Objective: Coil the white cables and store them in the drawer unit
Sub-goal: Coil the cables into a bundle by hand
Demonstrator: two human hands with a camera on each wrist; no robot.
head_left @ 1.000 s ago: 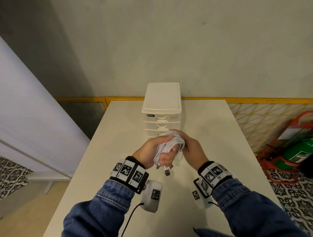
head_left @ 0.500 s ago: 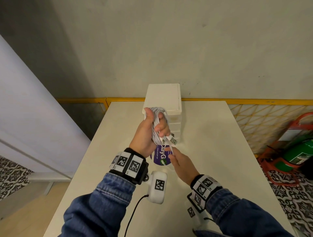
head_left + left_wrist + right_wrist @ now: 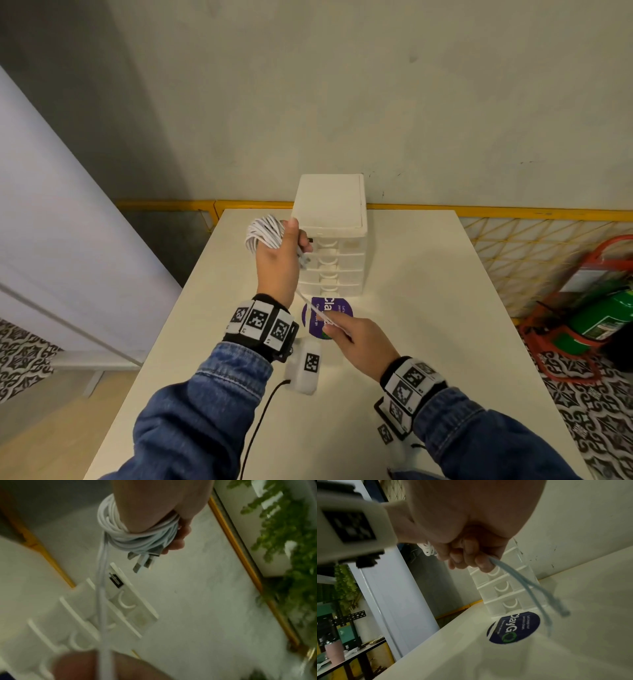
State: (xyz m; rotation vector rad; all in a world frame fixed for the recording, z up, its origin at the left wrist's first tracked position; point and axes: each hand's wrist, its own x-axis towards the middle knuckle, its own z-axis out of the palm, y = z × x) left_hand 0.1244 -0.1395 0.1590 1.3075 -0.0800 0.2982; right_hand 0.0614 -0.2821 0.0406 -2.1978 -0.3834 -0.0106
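While our left hand holds the coiled white cables raised just left of the drawer unit, our right hand pinches their loose ends above the bench. All drawers look closed; we cannot tell their contents.

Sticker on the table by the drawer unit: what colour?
Dark purple-blue sticker with white text and a green logo; clearest in the right wrist view.
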